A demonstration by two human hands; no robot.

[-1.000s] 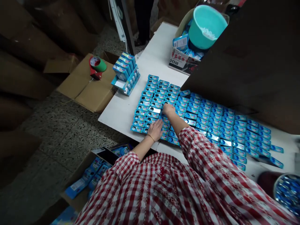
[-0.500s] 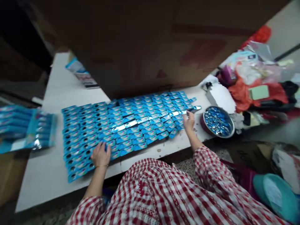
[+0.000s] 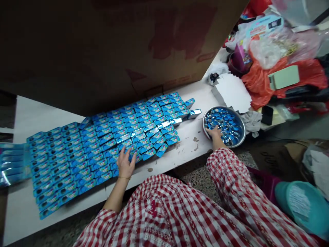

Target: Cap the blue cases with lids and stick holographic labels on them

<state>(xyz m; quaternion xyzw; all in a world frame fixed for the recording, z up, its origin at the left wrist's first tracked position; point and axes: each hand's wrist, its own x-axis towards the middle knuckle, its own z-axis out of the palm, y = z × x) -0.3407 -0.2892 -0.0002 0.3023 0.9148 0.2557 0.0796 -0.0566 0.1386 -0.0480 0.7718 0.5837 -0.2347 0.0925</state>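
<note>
Rows of small blue blister-like boxes (image 3: 87, 161) lie overlapping on the white table. Those at the left have dark round spots; the others show plain blue circles. Above the near edge of the rows is my left hand (image 3: 125, 164), its fingers half curled with a small dark blue piece (image 3: 132, 157) between thumb and fingers. My right hand (image 3: 215, 133) reaches over the near left rim of a round metal bowl (image 3: 243, 137). Its thumb and fingers are apart among shiny blue round pieces (image 3: 228, 125), the fingertips partly hidden.
A large cardboard box (image 3: 110, 51) stands behind the rows. White cards (image 3: 233, 92), red plastic bags (image 3: 259, 82) and a pale green case (image 3: 285, 77) lie at the right. A teal bucket (image 3: 308, 206) is below right. More blue packs (image 3: 14, 161) are at the far left.
My right hand has gone from the right end of the rows into the bowl. My left hand has moved right along the near edge. The view has turned right.
</note>
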